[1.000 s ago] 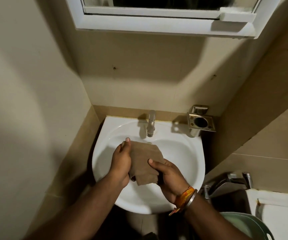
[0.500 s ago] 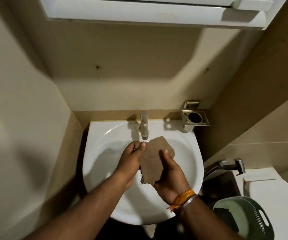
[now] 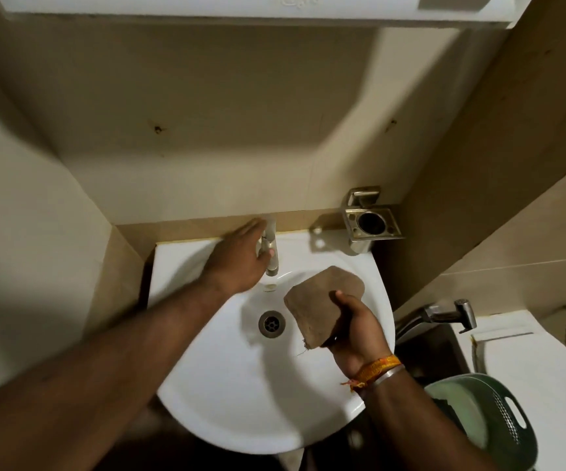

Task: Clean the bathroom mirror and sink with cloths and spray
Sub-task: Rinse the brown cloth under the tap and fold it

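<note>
text: none legible — faint embossing on mirror frame [image 3: 295, 0] | unreadable

Both forearms bare, no sleeves in view. Right wrist: orange woven thread band [image 3: 376, 367] with a loose frayed end hanging at its left side; just beside it, nearer the elbow, a plain silver metal bangle [image 3: 388, 374]. Left wrist and left hand [image 3: 240, 258]: nothing worn. No rings seen on right hand [image 3: 356, 329].

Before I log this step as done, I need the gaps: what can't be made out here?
- Mirror: head view, cut off by the top edge; only its frame shows.
- Tap: handle hidden behind the left hand; water flow indiscernible.
- Spray: not in view.
- Green basket: contents dark, cut by the edge.
</note>
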